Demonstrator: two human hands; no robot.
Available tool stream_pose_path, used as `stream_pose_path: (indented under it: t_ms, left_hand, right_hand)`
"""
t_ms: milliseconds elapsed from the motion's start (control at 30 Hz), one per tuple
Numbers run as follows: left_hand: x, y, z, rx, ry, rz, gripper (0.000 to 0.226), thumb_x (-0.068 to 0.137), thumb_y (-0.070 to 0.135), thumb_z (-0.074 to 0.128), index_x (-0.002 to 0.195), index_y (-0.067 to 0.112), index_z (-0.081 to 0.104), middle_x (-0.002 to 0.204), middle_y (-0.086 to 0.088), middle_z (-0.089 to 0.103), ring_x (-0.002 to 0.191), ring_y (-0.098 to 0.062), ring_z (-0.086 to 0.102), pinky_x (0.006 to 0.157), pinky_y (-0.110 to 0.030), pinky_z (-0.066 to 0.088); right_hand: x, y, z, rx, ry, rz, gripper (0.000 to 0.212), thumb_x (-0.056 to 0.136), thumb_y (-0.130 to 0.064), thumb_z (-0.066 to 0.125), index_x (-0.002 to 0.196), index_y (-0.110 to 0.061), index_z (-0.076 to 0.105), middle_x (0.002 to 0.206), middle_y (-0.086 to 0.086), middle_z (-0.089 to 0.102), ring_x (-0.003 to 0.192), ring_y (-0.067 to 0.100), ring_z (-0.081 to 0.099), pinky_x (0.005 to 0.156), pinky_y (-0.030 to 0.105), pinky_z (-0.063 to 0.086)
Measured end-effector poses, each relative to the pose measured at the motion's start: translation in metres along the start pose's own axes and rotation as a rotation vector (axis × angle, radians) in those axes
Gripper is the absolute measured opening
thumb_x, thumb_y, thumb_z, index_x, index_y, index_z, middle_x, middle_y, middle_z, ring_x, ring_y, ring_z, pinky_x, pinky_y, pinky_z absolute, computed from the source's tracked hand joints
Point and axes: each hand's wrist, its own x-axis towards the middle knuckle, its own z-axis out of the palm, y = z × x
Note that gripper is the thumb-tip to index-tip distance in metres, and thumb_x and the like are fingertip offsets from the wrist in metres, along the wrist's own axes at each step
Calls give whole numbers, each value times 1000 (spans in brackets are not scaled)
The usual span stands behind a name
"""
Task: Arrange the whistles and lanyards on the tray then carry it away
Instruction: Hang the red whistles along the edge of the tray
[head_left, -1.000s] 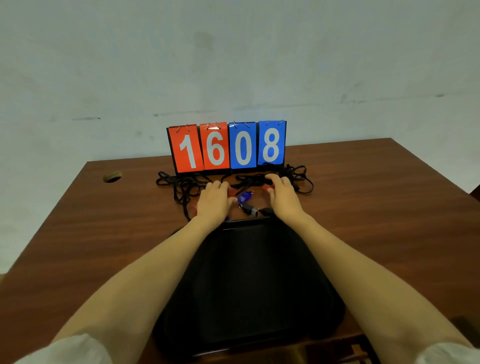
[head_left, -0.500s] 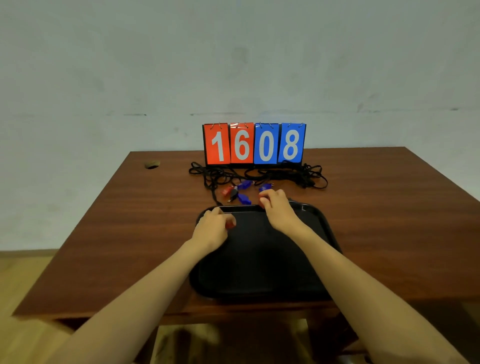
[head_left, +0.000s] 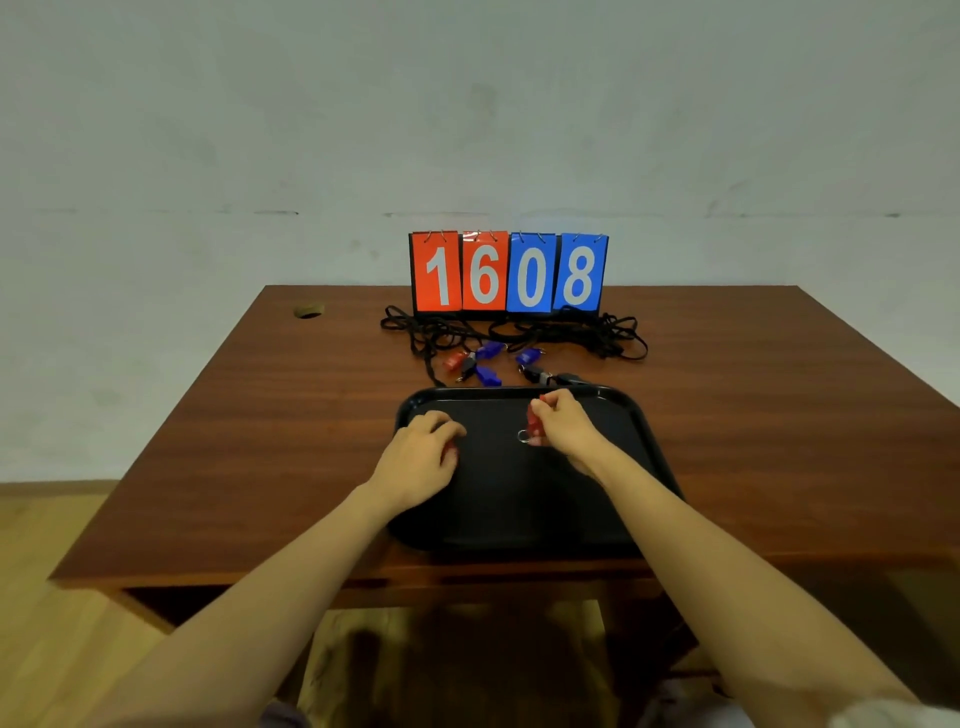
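Red whistle (head_left: 534, 425) pinched by right hand (head_left: 569, 427), second whistle (head_left: 453, 451) gripped in left hand (head_left: 418, 456), over tray (head_left: 511, 499).

Right hand (head_left: 566, 431): pinching a red whistle (head_left: 534, 423) above the tray's far right.
Left hand (head_left: 421, 457): curled over a half-hidden red whistle (head_left: 452, 452), far left of the tray.
Tray (head_left: 514, 499): black, near table edge.
Loose whistles (head_left: 488, 375): just past the far rim.
Lanyards (head_left: 597, 335): black tangle below the scoreboard (head_left: 509, 273).
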Motion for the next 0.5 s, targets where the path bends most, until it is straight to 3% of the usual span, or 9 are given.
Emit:
stream_pose_path:
  t_ms: [100, 200, 267, 367, 500]
  left_hand:
    - [1, -1, 5, 39, -46, -35, 36, 93, 36, 53, 126, 22, 55, 135, 2, 45, 125, -18, 44, 100, -32, 41]
    - [6, -6, 8, 70, -64, -55, 35, 94, 24, 53, 129, 18, 54, 139, 0, 46, 125, -20, 47, 100, -32, 43]
    - [11, -10, 9, 44, -52, -99, 40, 93, 15, 53, 133, 15, 50, 141, -2, 46, 125, -22, 49, 99, -32, 43]
    - [20, -15, 6, 40, -55, -150, 39, 93, 12, 52, 132, 12, 51, 143, -3, 46, 122, -25, 53, 97, -34, 44]
    - [29, -26, 4, 54, -67, -188, 39, 96, 19, 49, 135, 10, 51, 147, -2, 40, 124, -24, 51, 101, -34, 42]
  right_hand:
    - [0, 5, -1, 136, -10, 50, 23, 96, -18, 52, 115, -10, 43, 113, 15, 59, 80, 15, 64, 72, 28, 58]
    - [2, 10, 1, 88, 36, 31, 25, 95, -17, 54, 117, -15, 42, 116, 13, 57, 80, 15, 67, 86, 33, 57]
    - [5, 12, 5, 6, 49, -34, 31, 96, -17, 51, 127, -23, 44, 120, 9, 49, 79, 14, 67, 84, 30, 57]
    - [8, 10, 11, -96, 64, -79, 21, 98, -22, 48, 116, -21, 58, 126, 7, 43, 79, 13, 65, 82, 25, 54]
    - [15, 6, 15, 29, 14, 14, 22, 95, -15, 52, 115, -15, 61, 124, 7, 55, 93, 12, 62, 91, 30, 54]
